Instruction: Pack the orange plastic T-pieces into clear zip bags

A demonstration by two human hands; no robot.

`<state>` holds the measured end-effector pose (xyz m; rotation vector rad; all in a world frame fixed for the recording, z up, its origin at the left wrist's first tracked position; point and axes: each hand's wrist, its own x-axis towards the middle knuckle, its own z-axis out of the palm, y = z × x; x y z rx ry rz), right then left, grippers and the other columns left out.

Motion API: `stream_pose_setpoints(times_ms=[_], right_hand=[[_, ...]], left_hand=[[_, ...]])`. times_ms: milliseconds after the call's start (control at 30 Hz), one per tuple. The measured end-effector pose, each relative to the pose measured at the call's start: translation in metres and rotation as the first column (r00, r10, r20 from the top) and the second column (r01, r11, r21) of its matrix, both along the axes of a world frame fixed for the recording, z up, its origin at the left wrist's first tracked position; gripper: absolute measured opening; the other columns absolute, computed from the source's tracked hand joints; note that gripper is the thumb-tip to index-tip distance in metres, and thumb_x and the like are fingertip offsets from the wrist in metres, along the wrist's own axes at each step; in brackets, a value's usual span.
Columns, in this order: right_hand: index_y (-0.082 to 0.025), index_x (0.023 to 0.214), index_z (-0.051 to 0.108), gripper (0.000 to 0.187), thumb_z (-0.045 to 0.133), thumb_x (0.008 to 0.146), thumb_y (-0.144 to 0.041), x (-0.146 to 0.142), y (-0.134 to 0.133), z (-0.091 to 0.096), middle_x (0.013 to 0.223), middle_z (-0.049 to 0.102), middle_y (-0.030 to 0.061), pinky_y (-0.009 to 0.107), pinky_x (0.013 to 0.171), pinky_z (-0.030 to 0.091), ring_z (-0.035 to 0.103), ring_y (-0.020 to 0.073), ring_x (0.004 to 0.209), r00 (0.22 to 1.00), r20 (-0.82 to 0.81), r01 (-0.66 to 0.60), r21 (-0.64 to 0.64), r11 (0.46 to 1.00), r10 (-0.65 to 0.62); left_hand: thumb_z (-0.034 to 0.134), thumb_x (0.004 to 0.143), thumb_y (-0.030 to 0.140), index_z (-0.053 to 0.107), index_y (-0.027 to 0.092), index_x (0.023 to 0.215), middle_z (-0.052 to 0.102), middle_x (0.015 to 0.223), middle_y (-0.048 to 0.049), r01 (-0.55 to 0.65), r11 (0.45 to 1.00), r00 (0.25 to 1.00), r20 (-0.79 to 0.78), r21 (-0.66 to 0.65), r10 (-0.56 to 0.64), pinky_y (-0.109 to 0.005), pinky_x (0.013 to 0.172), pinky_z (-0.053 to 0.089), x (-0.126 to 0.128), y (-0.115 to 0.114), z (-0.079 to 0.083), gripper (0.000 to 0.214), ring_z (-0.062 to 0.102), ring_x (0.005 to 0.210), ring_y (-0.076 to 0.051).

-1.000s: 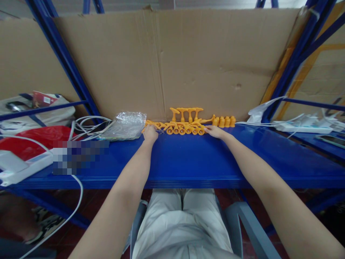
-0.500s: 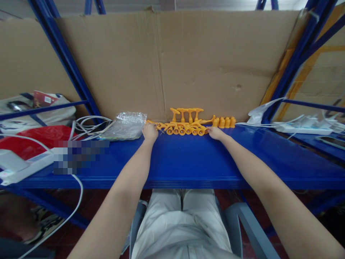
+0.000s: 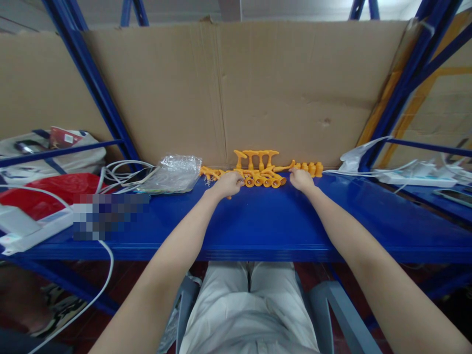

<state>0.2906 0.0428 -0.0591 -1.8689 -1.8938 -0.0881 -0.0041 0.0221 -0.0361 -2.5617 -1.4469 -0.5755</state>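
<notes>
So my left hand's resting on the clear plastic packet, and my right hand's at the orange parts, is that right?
Not quite: your left hand isn't on the clear plastic packet. The head view shows it apart from the packet, at the orange parts. Your right hand is at the orange parts, as you said.

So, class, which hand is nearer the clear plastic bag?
Left. The left hand is right of the clear plastic bag, apart from it; the right hand is much farther right.
</notes>
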Motion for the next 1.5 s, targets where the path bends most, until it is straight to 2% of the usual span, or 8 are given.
stream_pose_setpoints(times_ms=[100, 233, 367, 567, 700, 1033, 1267, 1500], right_hand=[[-0.008, 0.134, 0.057, 0.052, 0.034, 0.089, -0.015, 0.008, -0.004, 0.001, 0.143, 0.051, 0.0225, 0.056, 0.109, 0.036, 0.044, 0.0387, 0.135, 0.998, 0.019, 0.054, 0.103, 0.993, -0.056], [-0.011, 0.150, 0.040, 0.065, 0.040, 0.085, -0.015, 0.020, -0.002, -0.005, 0.160, 0.030, 0.0165, 0.062, 0.113, 0.027, 0.028, 0.0381, 0.145, 0.996, 0.050, 0.076, 0.040, 0.996, -0.078], [-0.009, 0.153, 0.035, 0.069, 0.042, 0.084, -0.016, 0.027, 0.005, -0.011, 0.158, 0.035, 0.0174, 0.063, 0.113, 0.027, 0.031, 0.0368, 0.144, 0.989, 0.112, 0.105, -0.072, 0.992, -0.097], [-0.016, 0.156, 0.029, 0.071, 0.041, 0.086, -0.019, 0.028, 0.010, -0.014, 0.162, 0.027, 0.0121, 0.060, 0.113, 0.030, 0.031, 0.0346, 0.145, 0.982, 0.172, 0.073, 0.023, 0.997, -0.076], [-0.016, 0.151, 0.039, 0.064, 0.040, 0.087, -0.016, 0.025, 0.010, -0.013, 0.160, 0.033, 0.0122, 0.061, 0.112, 0.030, 0.032, 0.0356, 0.144, 0.979, 0.204, 0.036, -0.024, 0.999, -0.030], [-0.008, 0.125, 0.060, 0.044, 0.034, 0.090, -0.010, 0.019, 0.002, -0.001, 0.126, 0.057, 0.0233, 0.047, 0.092, 0.044, 0.056, 0.0337, 0.114, 0.969, 0.204, 0.122, 0.083, 0.989, -0.137], [-0.007, 0.117, 0.064, 0.039, 0.036, 0.090, -0.013, 0.014, -0.002, 0.003, 0.115, 0.063, 0.0229, 0.046, 0.094, 0.040, 0.057, 0.0322, 0.111, 0.955, 0.241, 0.139, 0.155, 0.978, -0.174], [-0.009, 0.115, 0.064, 0.036, 0.042, 0.089, -0.015, 0.013, -0.006, 0.004, 0.119, 0.061, 0.0203, 0.042, 0.093, 0.042, 0.056, 0.0308, 0.112, 0.973, 0.161, 0.146, 0.143, 0.979, -0.168]], left_hand=[[0.055, 0.082, 0.020, 0.073, 0.019, 0.080, 0.073, 0.086, -0.0084, 0.071, 0.992, 0.997, -0.019, -0.105, -0.073, -0.032, 0.080, 0.051, 0.002, 0.005, -0.010, 0.018, 0.067, 0.085, -0.024], [0.052, 0.083, 0.019, 0.073, 0.018, 0.083, 0.073, 0.090, -0.0104, 0.079, 0.985, 0.994, -0.067, -0.156, -0.091, -0.033, 0.081, 0.051, 0.000, 0.017, -0.020, 0.021, 0.067, 0.090, -0.025], [0.049, 0.088, 0.021, 0.072, 0.016, 0.089, 0.072, 0.097, -0.0121, 0.062, 0.986, 0.990, -0.119, -0.157, -0.081, -0.033, 0.085, 0.051, -0.004, 0.026, -0.025, 0.024, 0.066, 0.096, -0.025], [0.047, 0.091, 0.018, 0.070, 0.015, 0.094, 0.071, 0.103, -0.0121, 0.028, 0.990, 0.993, -0.113, -0.141, -0.044, -0.032, 0.090, 0.050, -0.006, 0.034, -0.031, 0.024, 0.064, 0.103, -0.023], [0.046, 0.092, 0.018, 0.069, 0.015, 0.098, 0.069, 0.108, -0.0128, 0.004, 0.992, 0.995, -0.094, -0.128, -0.016, -0.033, 0.092, 0.049, -0.005, 0.037, -0.036, 0.024, 0.063, 0.107, -0.024], [0.048, 0.088, 0.016, 0.071, 0.015, 0.096, 0.070, 0.106, -0.0113, 0.059, 0.987, 0.998, 0.003, -0.152, -0.060, -0.034, 0.095, 0.050, -0.004, 0.037, -0.036, 0.024, 0.064, 0.104, -0.023], [0.052, 0.082, 0.016, 0.073, 0.018, 0.101, 0.073, 0.108, -0.0056, 0.076, 0.965, 0.996, -0.023, -0.251, -0.085, -0.030, 0.097, 0.049, -0.017, 0.031, -0.023, 0.028, 0.066, 0.103, -0.020], [0.058, 0.074, 0.014, 0.073, 0.018, 0.103, 0.075, 0.104, -0.0029, -0.041, 0.959, 0.999, -0.005, -0.281, 0.041, -0.023, 0.089, 0.051, -0.032, 0.026, -0.013, 0.033, 0.068, 0.099, -0.018]])
